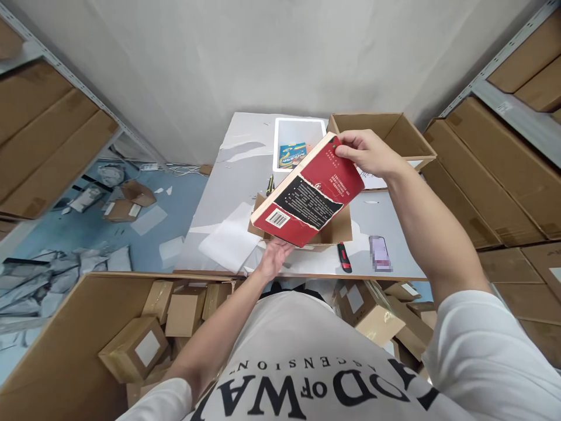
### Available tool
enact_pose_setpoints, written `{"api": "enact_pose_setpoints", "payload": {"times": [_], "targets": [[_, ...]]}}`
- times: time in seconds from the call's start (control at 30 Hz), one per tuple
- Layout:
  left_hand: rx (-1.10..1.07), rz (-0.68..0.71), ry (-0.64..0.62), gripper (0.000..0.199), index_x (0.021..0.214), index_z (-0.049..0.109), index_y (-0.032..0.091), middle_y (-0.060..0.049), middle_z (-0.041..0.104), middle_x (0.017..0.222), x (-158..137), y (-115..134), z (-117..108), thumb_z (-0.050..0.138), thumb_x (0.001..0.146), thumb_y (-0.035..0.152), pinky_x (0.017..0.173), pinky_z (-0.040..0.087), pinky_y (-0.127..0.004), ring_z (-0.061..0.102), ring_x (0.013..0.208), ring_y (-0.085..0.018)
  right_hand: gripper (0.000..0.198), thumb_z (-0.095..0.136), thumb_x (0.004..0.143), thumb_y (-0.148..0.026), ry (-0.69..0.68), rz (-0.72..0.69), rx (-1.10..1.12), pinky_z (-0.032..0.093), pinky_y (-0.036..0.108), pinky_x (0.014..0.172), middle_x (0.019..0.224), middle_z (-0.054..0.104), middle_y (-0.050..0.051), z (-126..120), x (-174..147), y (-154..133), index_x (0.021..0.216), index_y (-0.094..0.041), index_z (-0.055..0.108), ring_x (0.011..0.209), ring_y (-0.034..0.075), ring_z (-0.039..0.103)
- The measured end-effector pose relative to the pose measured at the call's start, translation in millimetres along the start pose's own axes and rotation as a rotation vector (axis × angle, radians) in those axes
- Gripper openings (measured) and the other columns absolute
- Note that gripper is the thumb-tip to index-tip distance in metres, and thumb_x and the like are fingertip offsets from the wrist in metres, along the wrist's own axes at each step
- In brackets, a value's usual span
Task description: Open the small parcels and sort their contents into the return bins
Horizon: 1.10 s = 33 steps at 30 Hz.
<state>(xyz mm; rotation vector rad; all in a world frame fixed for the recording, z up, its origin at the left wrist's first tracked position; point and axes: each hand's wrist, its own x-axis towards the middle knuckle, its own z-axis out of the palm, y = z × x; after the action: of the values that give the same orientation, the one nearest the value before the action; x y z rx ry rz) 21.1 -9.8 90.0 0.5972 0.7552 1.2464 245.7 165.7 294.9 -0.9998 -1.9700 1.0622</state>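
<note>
A thick red paperback book (326,190) is tilted above a small open cardboard box (342,227). Its cover has a black text panel and a white barcode label. My right hand (366,152) pinches the book's upper corner, thumb on the cover. Below the lower edge of the book is my left hand (276,257), palm turned up and fingers stretched out toward the book and box. Its fingertips are partly hidden, so I cannot tell whether they touch either one. The book covers much of the small box's inside.
A white bin (277,146) holding a blue colourful packet (292,154) stands behind, beside a larger open carton (372,121). A red-black box cutter (344,257) and a phone (380,253) lie at the table's (236,131) front right. White foam sheet (225,240) lies left; stacked cartons flank both sides.
</note>
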Motion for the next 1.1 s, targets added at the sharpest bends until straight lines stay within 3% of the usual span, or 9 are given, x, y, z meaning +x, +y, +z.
{"api": "enact_pose_setpoints", "payload": {"times": [0.1,0.27,0.43,0.57,0.7,0.93,1.1], "targets": [[0.109,0.081,0.096,0.055,0.096,0.061,0.022,-0.006,0.072,0.098,-1,-4,2,0.086,0.053,0.048,0.093,0.050,-0.041,0.066,0.102,-0.026,0.019,0.074,0.075,-0.037,-0.042,0.035,0.020,0.052,0.029,0.062,0.073,0.066,0.000,9,10,6,0.082,-0.020,0.070,0.074,0.017,0.062],[0.057,-0.050,0.191,0.052,0.101,0.051,0.026,0.000,0.072,0.088,-13,-13,12,0.082,0.063,0.042,0.083,0.055,-0.041,0.072,0.081,-0.021,0.020,0.076,0.073,-0.039,-0.096,0.166,0.014,0.053,0.029,0.060,0.071,0.067,0.001,23,19,15,0.076,-0.021,0.071,0.069,0.016,0.062],[-0.027,-0.035,0.217,0.046,0.099,0.052,0.026,0.000,0.072,0.099,-22,-18,11,0.080,0.067,0.041,0.084,0.055,-0.041,0.072,0.082,-0.019,0.020,0.079,0.069,-0.037,-0.175,0.248,0.117,0.053,0.028,0.057,0.070,0.070,0.002,6,10,30,0.079,-0.021,0.073,0.069,0.017,0.064],[-0.064,-0.043,0.200,0.044,0.101,0.051,0.026,-0.001,0.072,0.100,-20,-19,8,0.079,0.070,0.039,0.085,0.055,-0.040,0.072,0.082,-0.018,0.021,0.080,0.067,-0.031,-0.108,0.292,0.127,0.056,0.030,0.061,0.070,0.070,0.003,-8,-1,40,0.085,-0.020,0.076,0.071,0.017,0.066],[-0.100,-0.083,0.180,0.044,0.101,0.051,0.024,-0.002,0.073,0.101,-18,-23,8,0.079,0.070,0.037,0.088,0.053,-0.045,0.072,0.083,-0.019,0.030,0.076,0.071,-0.040,-0.256,0.396,0.012,0.057,0.031,0.066,0.080,0.073,0.005,-9,-5,44,0.094,-0.020,0.076,0.076,0.019,0.067],[-0.099,-0.078,0.227,0.041,0.100,0.060,0.019,-0.006,0.073,0.099,-15,-29,0,0.077,0.071,0.042,0.091,0.052,-0.043,0.071,0.089,-0.021,0.037,0.071,0.076,-0.043,-0.310,0.364,-0.024,0.055,0.029,0.066,0.089,0.073,0.005,-11,-7,57,0.104,-0.020,0.074,0.078,0.017,0.064],[-0.071,-0.034,0.282,0.042,0.099,0.056,0.023,-0.001,0.072,0.098,-14,-27,-1,0.080,0.068,0.039,0.087,0.054,-0.041,0.071,0.082,-0.017,0.036,0.068,0.079,-0.035,-0.288,0.353,0.001,0.054,0.028,0.063,0.093,0.071,0.004,-12,-11,61,0.112,-0.024,0.070,0.077,0.016,0.063]]}}
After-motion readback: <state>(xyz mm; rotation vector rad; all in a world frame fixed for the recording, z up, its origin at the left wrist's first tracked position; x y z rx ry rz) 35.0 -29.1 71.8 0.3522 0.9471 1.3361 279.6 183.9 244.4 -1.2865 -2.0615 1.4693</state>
